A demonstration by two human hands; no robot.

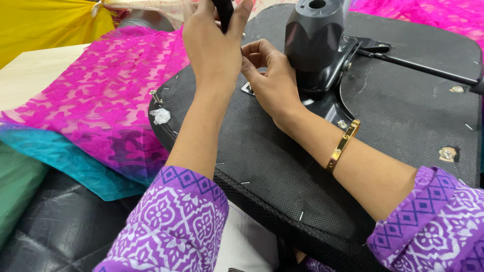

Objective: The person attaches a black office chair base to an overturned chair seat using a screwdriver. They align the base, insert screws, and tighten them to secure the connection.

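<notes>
Bright pink cloth (101,100), teal cloth (65,161) and yellow cloth (45,22) lie spread around an upturned chair seat (262,166), its black fabric underside facing up. The black mechanism block (315,43) already sits on the seat, with screws visible beside it. The left hand (212,48) grips a dark handle (223,12) from above; the right hand (269,83) pinches a small metal part (247,88) on the seat, so the fitting looks unfinished.

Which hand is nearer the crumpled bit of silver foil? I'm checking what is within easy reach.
Left. The left hand is above and right of the foil; the right hand lies farther right.
</notes>
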